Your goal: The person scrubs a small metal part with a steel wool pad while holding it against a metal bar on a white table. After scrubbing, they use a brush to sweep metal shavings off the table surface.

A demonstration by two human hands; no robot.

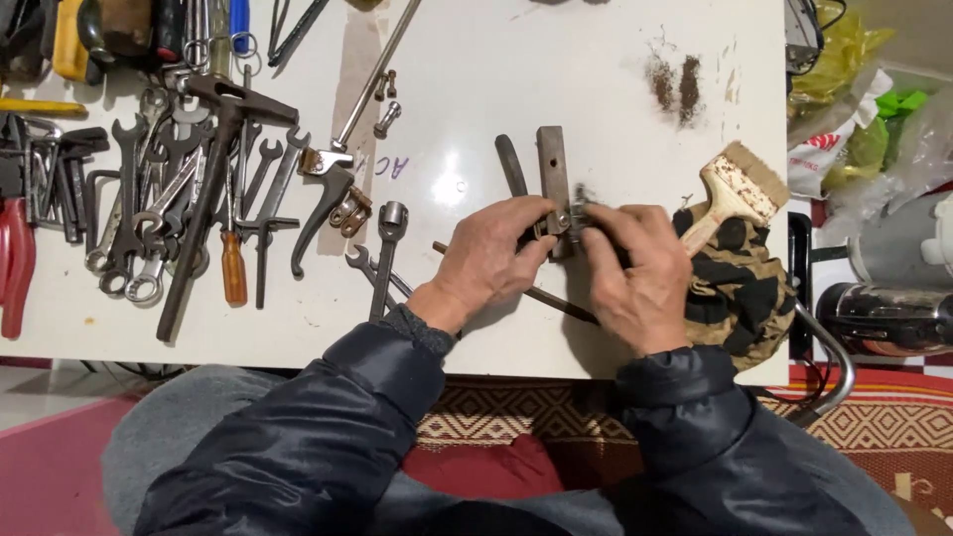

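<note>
Head view, looking straight down at a white bench (556, 60) covered in tools. Both hands meet near the middle of it, on a flat rusty metal bar (552, 169) that lies pointing away from the person. The left hand (493, 255) pinches the near end of the bar, thumb and forefinger closed on it right by a small bolt or nut (563, 222) at that end. The right hand (635, 273) comes in from the other side, fingers curled tight on a small dark part just against that same end, though I can't make out what the part is. So the bar sticks out past the fingertips of both hands, and only its near end is covered.

A darker curved strip (511, 164) lies just beside the bar on its left. A thin dark rod (556, 301) runs under both hands at a slant.

Left of the hands: a socket wrench (388, 253), a wrench with a dark curved handle (323, 203), a long steel rod (377, 74), a couple of loose bolts (385, 117), then a big heap of spanners (159, 199) with a hammer (204, 199) and an orange-handled screwdriver (233, 268) lying across it. Red-handled pliers (15, 263) sit at the far left edge.

On the right, a paintbrush (735, 194) rests on a camouflage cloth (740, 283), just beside the right hand. No boxes or trays here, everything's loose on the bench.
</note>
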